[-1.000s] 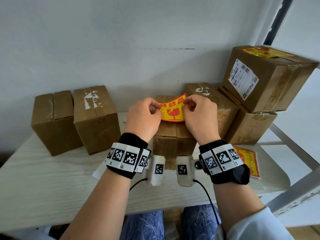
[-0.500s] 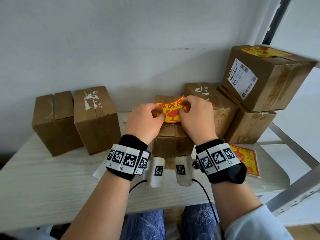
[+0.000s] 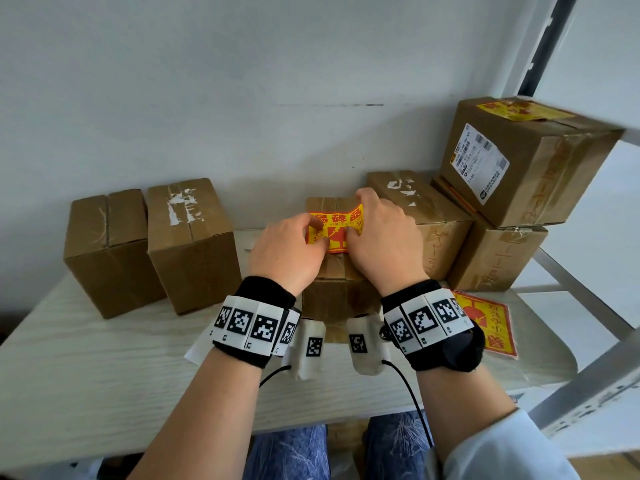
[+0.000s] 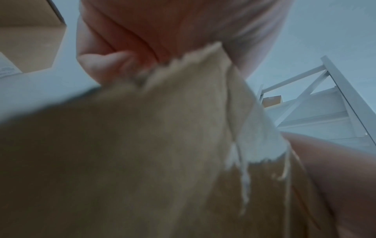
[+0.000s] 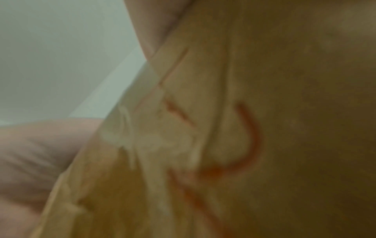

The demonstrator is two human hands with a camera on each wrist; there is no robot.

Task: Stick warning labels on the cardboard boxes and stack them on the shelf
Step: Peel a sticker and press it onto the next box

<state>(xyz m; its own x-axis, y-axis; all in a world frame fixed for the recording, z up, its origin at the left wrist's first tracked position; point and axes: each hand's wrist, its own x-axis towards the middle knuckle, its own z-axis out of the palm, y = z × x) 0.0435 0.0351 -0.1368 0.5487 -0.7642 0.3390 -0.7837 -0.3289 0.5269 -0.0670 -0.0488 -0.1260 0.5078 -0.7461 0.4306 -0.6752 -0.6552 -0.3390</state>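
Note:
A yellow and red warning label (image 3: 334,230) lies over the top of the middle cardboard box (image 3: 341,292) on the table. My left hand (image 3: 291,252) pinches the label's left edge with curled fingers. My right hand (image 3: 381,244) pinches its right edge and far corner. Both wrists hover just above the box's near edge. The left wrist view is filled by the blurred box top (image 4: 142,153) with my left hand's fingers (image 4: 105,64) above it. The right wrist view shows only blurred cardboard (image 5: 264,112) with red handwriting.
Two unlabelled boxes (image 3: 152,244) stand at the left. Another box (image 3: 426,216) sits right of the middle one, beside two stacked boxes (image 3: 519,161) whose top one bears a label. More label sheets (image 3: 491,323) lie at the right. A white shelf frame (image 3: 588,306) borders the table's right side.
Both hands have lowered the label from above the box down onto its top, moving closer together. The boxes have not moved.

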